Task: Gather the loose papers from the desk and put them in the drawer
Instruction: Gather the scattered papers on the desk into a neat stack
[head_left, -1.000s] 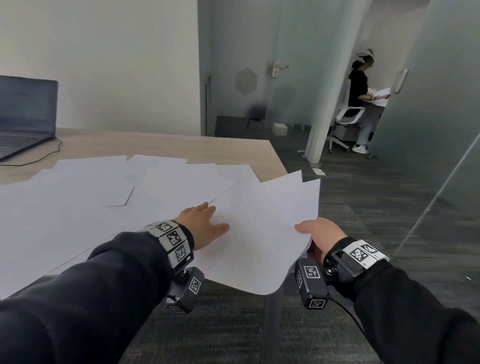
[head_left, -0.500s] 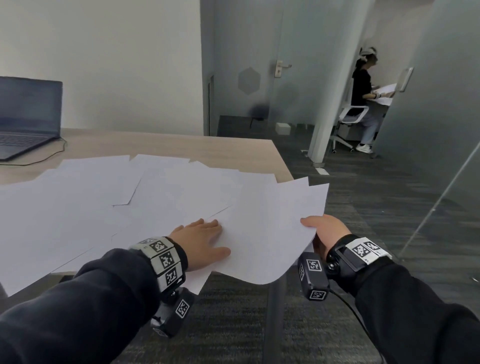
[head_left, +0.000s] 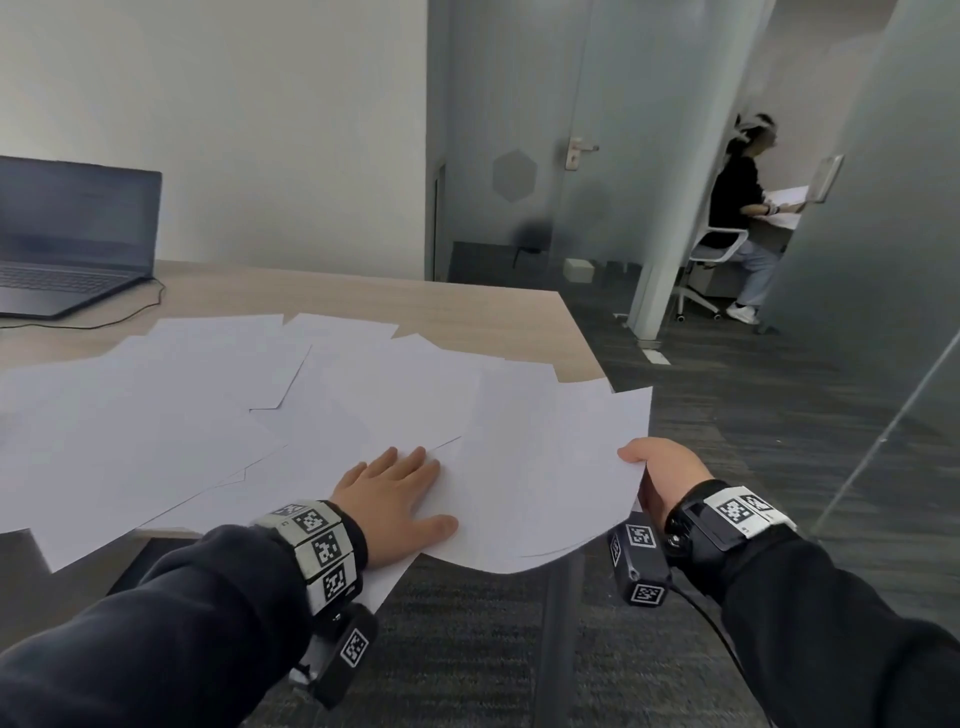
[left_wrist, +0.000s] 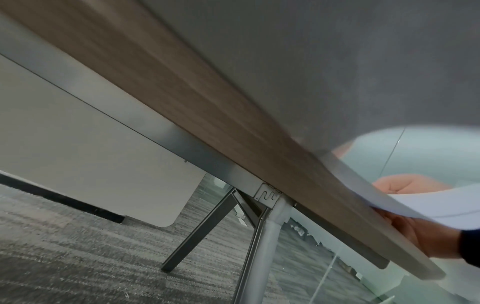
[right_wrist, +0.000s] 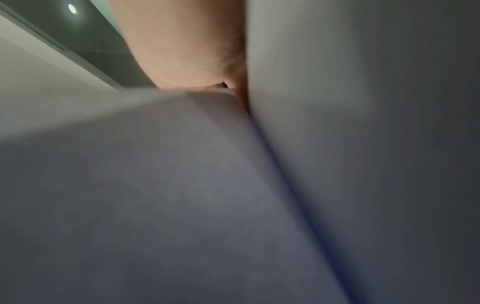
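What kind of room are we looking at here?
Most likely an office: a wooden desk with an open laptop, frosted glass partitions, grey carpet, and another person seated on a swivel chair at a further desk.

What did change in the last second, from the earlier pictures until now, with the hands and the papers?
The left hand slid back along the papers toward the desk's near edge, fingers flat on the sheets. The right hand kept its grip on the bundle of sheets hanging past the desk corner. The spread papers and the laptop stayed put.
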